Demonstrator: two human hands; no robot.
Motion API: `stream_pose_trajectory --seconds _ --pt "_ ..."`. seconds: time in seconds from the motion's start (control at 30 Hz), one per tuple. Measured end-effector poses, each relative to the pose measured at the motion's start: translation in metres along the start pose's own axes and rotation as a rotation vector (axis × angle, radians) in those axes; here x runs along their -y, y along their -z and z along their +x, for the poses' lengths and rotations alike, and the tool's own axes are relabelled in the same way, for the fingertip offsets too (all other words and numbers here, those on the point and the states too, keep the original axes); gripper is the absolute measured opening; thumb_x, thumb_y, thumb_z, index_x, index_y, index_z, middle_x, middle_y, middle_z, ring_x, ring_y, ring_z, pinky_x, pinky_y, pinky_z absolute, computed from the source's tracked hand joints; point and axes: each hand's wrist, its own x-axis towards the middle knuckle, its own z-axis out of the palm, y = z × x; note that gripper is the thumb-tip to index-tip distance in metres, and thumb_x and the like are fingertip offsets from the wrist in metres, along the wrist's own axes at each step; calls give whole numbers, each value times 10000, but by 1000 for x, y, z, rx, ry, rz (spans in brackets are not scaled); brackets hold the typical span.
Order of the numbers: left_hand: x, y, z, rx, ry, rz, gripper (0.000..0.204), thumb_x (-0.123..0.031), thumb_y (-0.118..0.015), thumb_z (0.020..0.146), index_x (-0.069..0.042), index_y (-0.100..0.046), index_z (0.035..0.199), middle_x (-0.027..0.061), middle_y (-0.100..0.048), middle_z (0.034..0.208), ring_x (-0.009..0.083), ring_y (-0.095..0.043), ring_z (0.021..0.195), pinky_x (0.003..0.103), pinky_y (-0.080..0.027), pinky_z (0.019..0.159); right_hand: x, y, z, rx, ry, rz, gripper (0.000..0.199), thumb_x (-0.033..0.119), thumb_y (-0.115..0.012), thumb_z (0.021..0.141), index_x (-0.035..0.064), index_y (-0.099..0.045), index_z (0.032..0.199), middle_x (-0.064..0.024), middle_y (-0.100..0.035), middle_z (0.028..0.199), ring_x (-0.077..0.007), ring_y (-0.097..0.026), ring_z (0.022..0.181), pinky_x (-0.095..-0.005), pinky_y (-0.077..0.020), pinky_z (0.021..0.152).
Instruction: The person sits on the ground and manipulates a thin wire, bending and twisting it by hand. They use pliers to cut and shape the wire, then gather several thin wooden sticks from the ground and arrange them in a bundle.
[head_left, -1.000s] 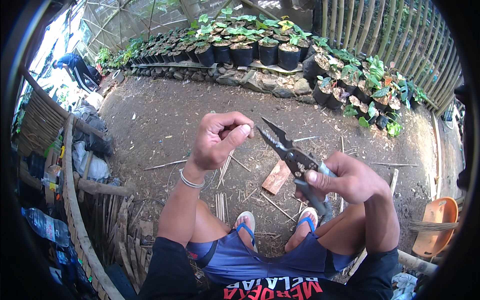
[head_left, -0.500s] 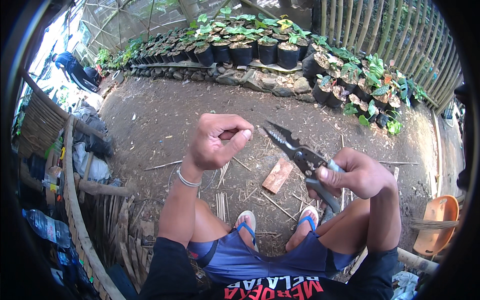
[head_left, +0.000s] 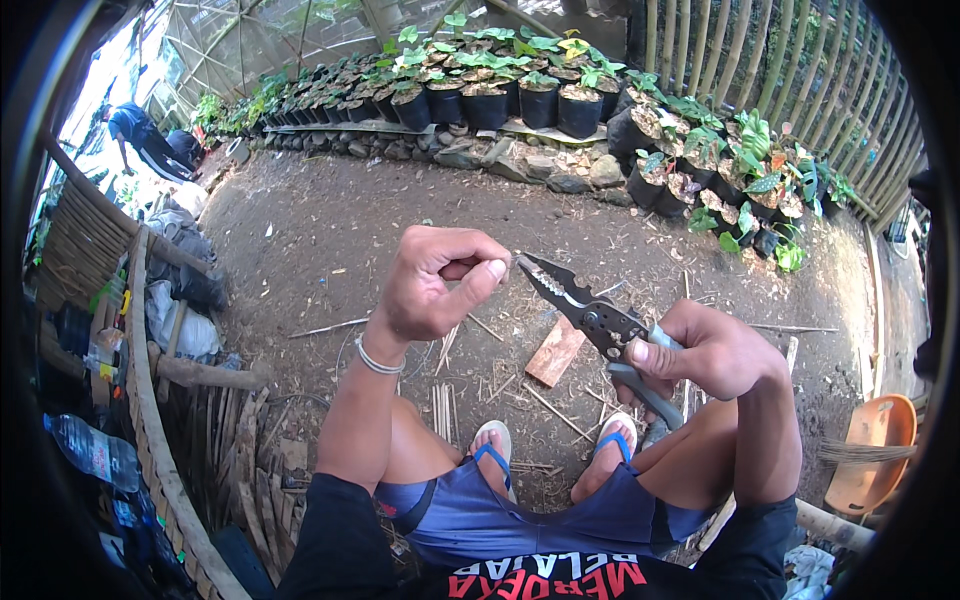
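My right hand [head_left: 712, 352] grips a pair of pliers [head_left: 588, 315] by its grey handles. Dark flat jaws with a toothed inner edge point up and left, and they look nearly closed. Their tip reaches close to the fingertips of my left hand [head_left: 448, 278]. That hand is closed, thumb pressed against the curled index finger. Whatever it pinches is too small to make out. On the ground beyond the pliers lies a reddish wooden block [head_left: 555, 352], partly covered by the tool.
Potted plants [head_left: 485, 105] in black bags line a stone edging [head_left: 520, 160] at the back. Thin sticks [head_left: 445, 408] lie near my feet. An orange basin [head_left: 875, 455] stands at right, a bamboo rail [head_left: 150, 400] and plastic bottle [head_left: 95, 455] at left. Another person [head_left: 140, 135] bends far left.
The pliers' jaws have come together and their tip has shifted left and slightly down, toward my left fingertips. My left hand has hardly moved.
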Motion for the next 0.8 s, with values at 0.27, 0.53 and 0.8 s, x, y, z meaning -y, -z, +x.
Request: stream_pose_trajectory --seconds 0.27,0.53,0.8 --pt "2 -4 -1 21 15 -42 151 -97 -699 934 39 -751 892 4 -669 702 3 -475 555 211 -334 482 -1 -2 -3 -70 -20 37 596 543 -632 1057 8 -794 851 -5 -601 579 -94 -556 567 -314 -419 540" --pt "3 -5 -1 -32 25 -106 151 -91 -690 938 39 -752 893 1 -675 703 -3 -462 554 209 -320 484 -1 1 -5 -24 21 25 574 517 -625 1070 20 -792 835 8 -590 570 -84 -529 556 -315 -396 524" --pt "4 -6 -1 -4 39 -105 149 -82 -684 937 43 -750 889 0 -674 699 1 -460 553 214 -324 482 0 0 -4 -5 25 6 590 534 -627 1064 22 -782 814 14 -584 573 -86 -508 560 -321 -385 531"
